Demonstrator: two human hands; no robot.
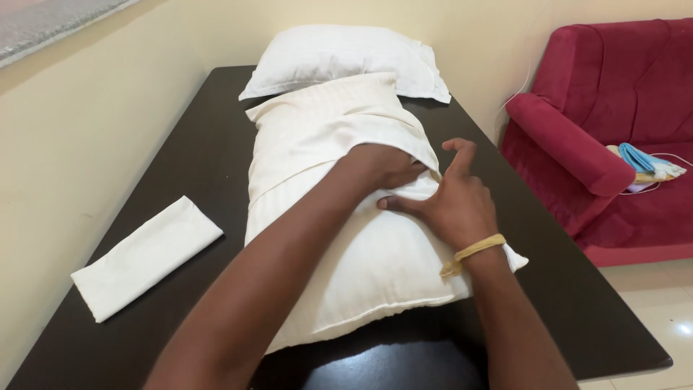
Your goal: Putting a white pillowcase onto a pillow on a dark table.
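Both forearms reach out from the near edge of the dark table (577, 318) toward a cream pillow (361, 267) lying lengthwise in its middle. On the pillow's upper half sits a striped pillowcase (325, 130), and the left hand (382, 167) is pushed under its open hem, fingers hidden, so I cannot tell how it grips. Just beside it, the right hand (451, 202) presses the pillow, fingers spread, thumb at the hem. A second white pillow (339, 58) lies at the far end, a folded cloth (144, 256) to the left.
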